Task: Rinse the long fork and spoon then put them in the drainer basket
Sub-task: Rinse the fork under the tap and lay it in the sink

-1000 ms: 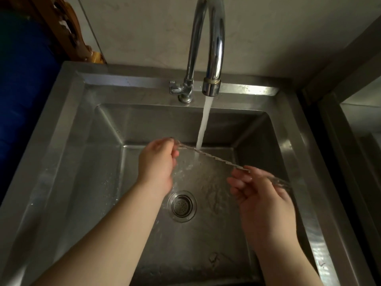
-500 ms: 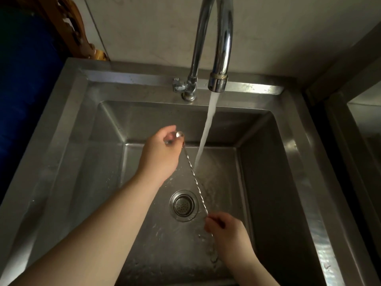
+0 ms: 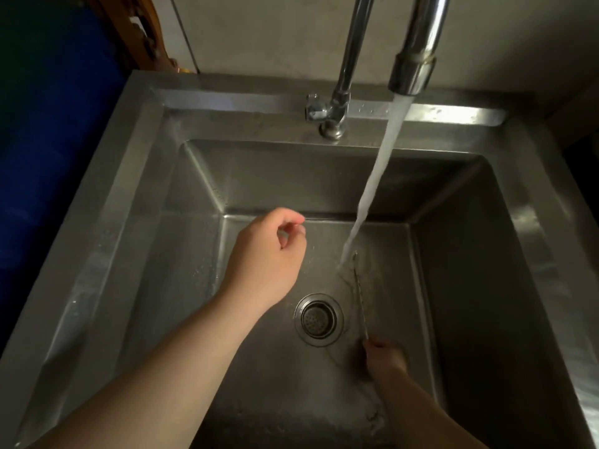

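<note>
Utensil (image 3: 359,296) tip blurred under water (image 3: 376,176)

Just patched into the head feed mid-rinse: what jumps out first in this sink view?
The white stream of water falling from the faucet at upper right catches the eye, landing on the tip of a long thin utensil. The right hand holds its lower end near the drain; the left hand hovers mid-sink, loosely curled, apparently empty.
</note>
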The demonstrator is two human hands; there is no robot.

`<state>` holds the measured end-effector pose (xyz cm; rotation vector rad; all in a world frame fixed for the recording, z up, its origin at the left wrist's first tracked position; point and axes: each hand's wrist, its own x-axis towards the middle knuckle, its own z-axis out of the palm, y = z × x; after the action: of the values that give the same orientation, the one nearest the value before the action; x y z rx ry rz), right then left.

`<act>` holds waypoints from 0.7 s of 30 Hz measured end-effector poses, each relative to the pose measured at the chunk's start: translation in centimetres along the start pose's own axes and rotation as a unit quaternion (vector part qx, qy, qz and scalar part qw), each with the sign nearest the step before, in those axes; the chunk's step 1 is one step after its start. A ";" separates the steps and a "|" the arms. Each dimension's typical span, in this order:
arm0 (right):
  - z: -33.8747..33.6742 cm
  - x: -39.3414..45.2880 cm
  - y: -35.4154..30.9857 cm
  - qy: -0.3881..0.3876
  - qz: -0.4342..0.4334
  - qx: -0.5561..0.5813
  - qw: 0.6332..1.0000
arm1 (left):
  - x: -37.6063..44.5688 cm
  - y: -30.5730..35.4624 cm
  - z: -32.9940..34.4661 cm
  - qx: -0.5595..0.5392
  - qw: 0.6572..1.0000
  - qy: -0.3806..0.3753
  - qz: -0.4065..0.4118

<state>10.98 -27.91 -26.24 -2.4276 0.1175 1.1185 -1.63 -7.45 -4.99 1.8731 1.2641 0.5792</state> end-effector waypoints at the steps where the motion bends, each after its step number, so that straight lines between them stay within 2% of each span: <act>1: 0.2 0.3 0.1 0.008 -0.011 -0.008 1.000 | 0.1 0.0 0.0 0.002 1.000 0.003 0.006; 7: 0.0 1.2 0.7 0.030 -0.048 -0.127 0.990 | -0.5 -0.2 -0.5 0.030 0.998 0.019 0.046; 13: -0.5 1.3 1.0 0.035 -0.060 -0.172 0.983 | -1.5 0.0 -1.5 0.063 0.996 0.030 0.059; 18: -1.3 -2.5 -0.6 0.019 -0.116 -0.108 0.987 | -2.4 1.0 -2.9 0.068 0.995 0.040 0.062; 21: -1.7 -7.6 -3.0 0.010 -0.200 -0.106 0.974 | -3.0 2.0 -4.7 0.069 0.994 0.056 0.069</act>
<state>7.90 -26.87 -18.54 -2.4907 -0.4873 0.9586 -5.16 -8.92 -0.43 2.0796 1.2811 0.6944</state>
